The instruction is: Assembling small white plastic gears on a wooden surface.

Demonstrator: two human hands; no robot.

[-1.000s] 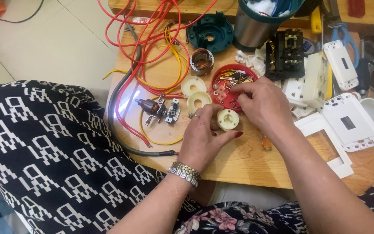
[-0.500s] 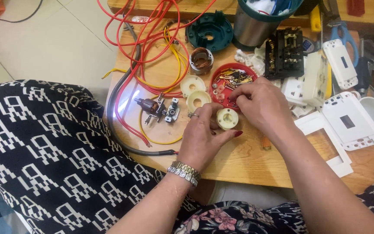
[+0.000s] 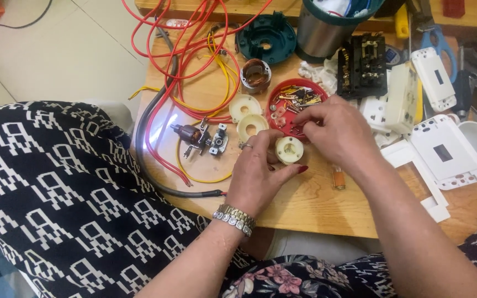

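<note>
My left hand (image 3: 259, 174) grips a round cream plastic part (image 3: 289, 149) on the low wooden table (image 3: 305, 204), thumb and fingers around its rim. My right hand (image 3: 335, 131) reaches into the red lid (image 3: 279, 105) just behind it, fingertips pinched among the small brass screws and metal bits (image 3: 299, 97); whether it holds one is hidden. Two more cream discs (image 3: 245, 106) (image 3: 252, 126) lie to the left of the lid. A small motor rotor with a bracket (image 3: 200, 136) rests further left.
Red and yellow wires (image 3: 194, 49) and a grey cable (image 3: 150, 160) sprawl across the table's left. At the back stand a teal motor housing (image 3: 266, 37), a copper-wound stator (image 3: 255, 74), a steel cup (image 3: 324, 33), and a black switch block (image 3: 362, 66). White socket plates (image 3: 443, 152) lie right.
My right hand's fingers have shifted slightly inside the red lid. My left hand keeps its hold on the cream part.
</note>
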